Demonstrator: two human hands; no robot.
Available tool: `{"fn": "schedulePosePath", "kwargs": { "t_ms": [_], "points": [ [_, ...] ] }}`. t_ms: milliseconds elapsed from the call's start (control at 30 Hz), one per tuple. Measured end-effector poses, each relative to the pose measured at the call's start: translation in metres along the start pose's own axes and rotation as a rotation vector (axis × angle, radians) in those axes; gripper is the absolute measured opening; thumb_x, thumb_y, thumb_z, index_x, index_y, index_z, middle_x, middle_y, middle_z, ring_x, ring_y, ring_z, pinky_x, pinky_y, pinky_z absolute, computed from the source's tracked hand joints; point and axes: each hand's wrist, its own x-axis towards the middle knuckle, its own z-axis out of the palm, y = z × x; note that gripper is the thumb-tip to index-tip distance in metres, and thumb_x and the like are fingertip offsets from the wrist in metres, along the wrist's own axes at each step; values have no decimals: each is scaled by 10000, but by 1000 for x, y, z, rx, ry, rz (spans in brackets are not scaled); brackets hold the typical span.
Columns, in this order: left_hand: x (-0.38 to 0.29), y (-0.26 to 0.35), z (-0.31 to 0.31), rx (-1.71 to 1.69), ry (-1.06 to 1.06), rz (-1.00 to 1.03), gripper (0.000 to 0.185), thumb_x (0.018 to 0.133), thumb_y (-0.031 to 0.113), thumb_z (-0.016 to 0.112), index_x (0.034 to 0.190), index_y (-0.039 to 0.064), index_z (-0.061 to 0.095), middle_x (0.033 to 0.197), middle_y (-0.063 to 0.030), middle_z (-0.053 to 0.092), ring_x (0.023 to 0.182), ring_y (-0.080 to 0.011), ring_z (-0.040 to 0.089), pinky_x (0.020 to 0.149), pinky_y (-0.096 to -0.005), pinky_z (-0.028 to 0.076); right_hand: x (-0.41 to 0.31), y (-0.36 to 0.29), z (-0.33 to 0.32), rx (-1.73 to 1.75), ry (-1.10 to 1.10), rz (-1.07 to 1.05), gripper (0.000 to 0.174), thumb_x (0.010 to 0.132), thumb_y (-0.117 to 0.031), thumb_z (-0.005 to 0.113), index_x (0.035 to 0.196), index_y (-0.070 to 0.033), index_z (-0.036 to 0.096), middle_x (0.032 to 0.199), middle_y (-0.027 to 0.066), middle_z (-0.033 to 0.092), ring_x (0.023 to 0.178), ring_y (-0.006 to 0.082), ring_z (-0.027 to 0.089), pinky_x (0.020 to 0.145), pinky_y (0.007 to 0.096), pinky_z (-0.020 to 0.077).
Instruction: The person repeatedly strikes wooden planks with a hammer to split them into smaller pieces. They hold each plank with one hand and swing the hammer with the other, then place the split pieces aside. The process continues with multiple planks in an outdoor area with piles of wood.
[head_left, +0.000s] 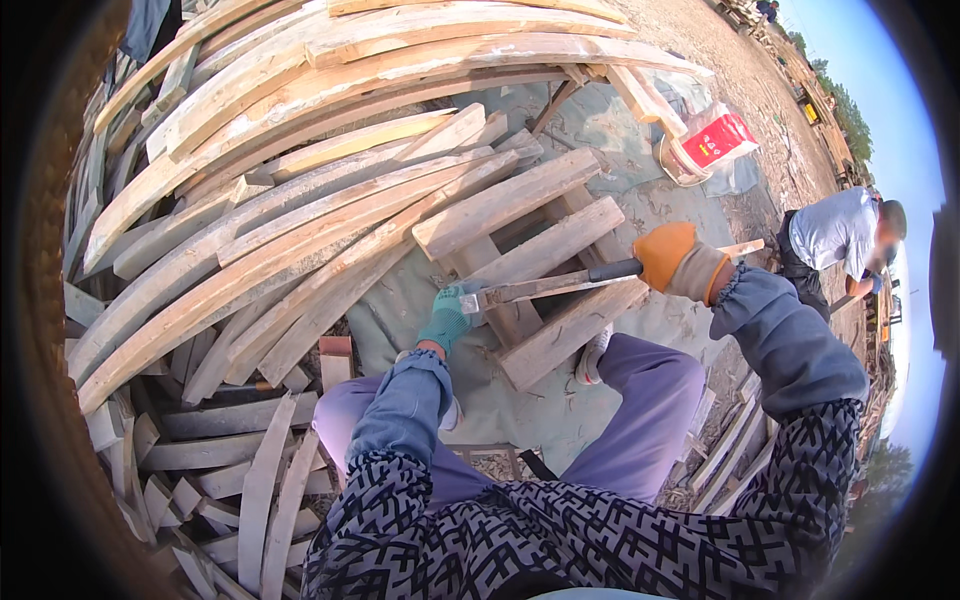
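Observation:
My right hand (667, 259), in an orange and grey glove, grips the dark handle of a hammer-like metal tool (540, 288) whose head points left. A wooden strip sticks out behind this hand and seems to run along the tool. My left hand (450, 311), in a teal glove, is beside the tool's head at the near side of a wooden pallet-like frame (506, 225); its fingers are partly hidden, so its hold cannot be told. The frame of thick boards lies in front of my knees, on a grey-green sheet (495, 412).
Long timber beams (322, 187) are heaped at the front left. Short wood offcuts (217, 450) lie at the near left. A white bucket (679, 165) with a red and white bag (716, 142) stands at the far right. Another person (832, 232) bends over at the right.

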Motion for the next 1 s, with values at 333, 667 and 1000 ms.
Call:
{"fn": "schedulePosePath", "kwargs": {
  "t_ms": [333,667,1000],
  "points": [
    [-1,6,4,-50,-5,-26,415,814,226,816,1218,165,743,1190,-167,755,1128,-381,709,992,-481,563,-31,21,71,102,31,108,176,825,-272,753,938,-144,795,817,143,761,805,385,751,739,503,578],
    [15,-8,12,40,-95,-158,409,855,180,738,1263,162,745,1233,-203,745,1141,-410,706,988,-481,566,-95,-89,235,1377,-272,627,433,717,-259,916,953,47,719,793,102,713,710,194,691,659,342,549],
    [18,-7,-1,86,-86,-122,533,806,203,820,1326,142,719,1249,-176,756,1150,-372,722,1014,-449,563,-208,-265,188,2543,-169,583,156,988,-123,678,1027,-2,769,979,61,741,836,176,669,761,307,534]
  ]
}}
